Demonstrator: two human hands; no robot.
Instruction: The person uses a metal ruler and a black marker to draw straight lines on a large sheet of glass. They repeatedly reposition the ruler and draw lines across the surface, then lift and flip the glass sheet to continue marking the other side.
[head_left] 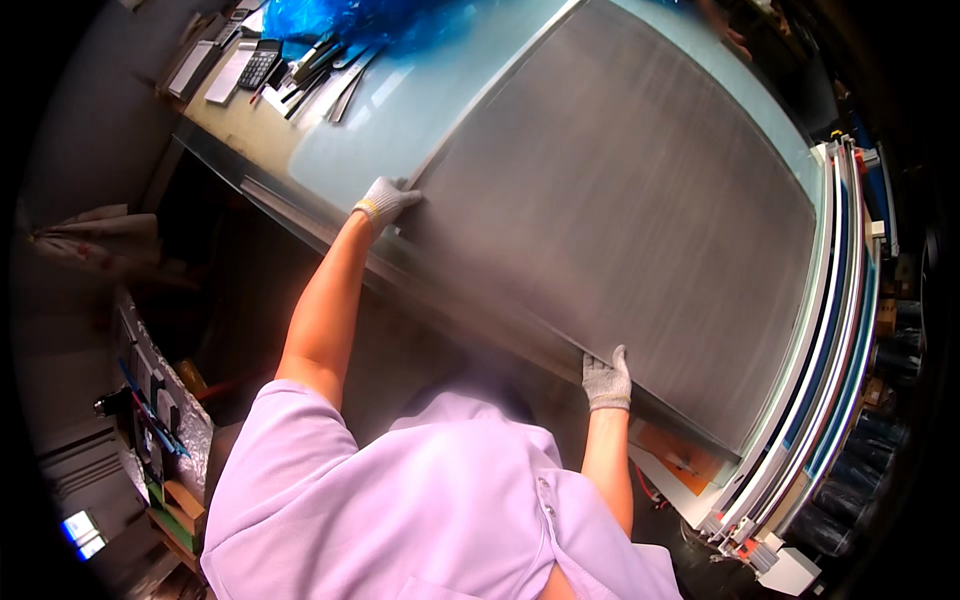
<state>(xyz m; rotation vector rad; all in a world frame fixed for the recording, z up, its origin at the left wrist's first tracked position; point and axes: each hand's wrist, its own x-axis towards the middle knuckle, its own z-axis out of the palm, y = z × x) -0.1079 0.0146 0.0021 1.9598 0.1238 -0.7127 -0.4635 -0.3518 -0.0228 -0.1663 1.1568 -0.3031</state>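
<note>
A large dark grey rectangular sheet, smooth or finely meshed, spans the middle and right of the view above a pale table. I cannot tell what it is made of. My left hand, in a light grey knitted glove with a yellow cuff line, is closed on the sheet's left corner. Lower right, my right hand, gloved alike, grips the near edge, its thumb against the rim. Some fingertips of both hands are hidden. Motion blurs the sheet's near edge.
A calculator, papers and several flat strips and tools lie at the far left, beside blue plastic film. Long pale rails curve along the right side. A foil-covered panel stands lower left.
</note>
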